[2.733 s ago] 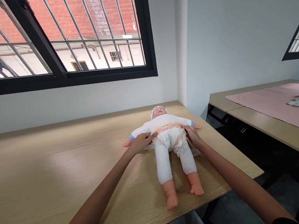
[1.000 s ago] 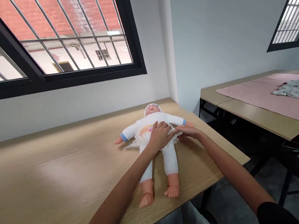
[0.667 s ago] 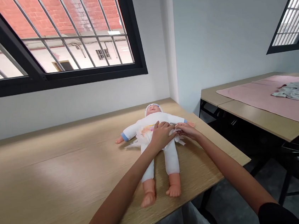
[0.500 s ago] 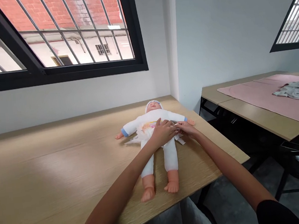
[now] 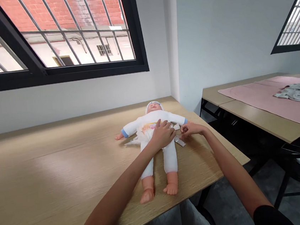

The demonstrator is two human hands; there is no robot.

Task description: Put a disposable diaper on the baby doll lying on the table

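Note:
A baby doll in a white suit with blue cuffs lies on its back on the table, its head away from me. Around its middle is a white diaper with a coloured print on the front. My left hand lies flat over the diaper front, fingers stretched out. To the right of it, my right hand has its fingers curled close to the diaper's loose side tab. Whatever is between those fingertips is too small to make out. A second white flap sticks out above the tab.
The wooden table ends at a front edge near me and a right edge past the doll. Across a gap, another table holds a pink cloth with a crumpled grey garment. A barred window is behind.
My right hand has moved a little right and down, away from my left hand, uncovering the white flap. My left hand stays pressed on the diaper.

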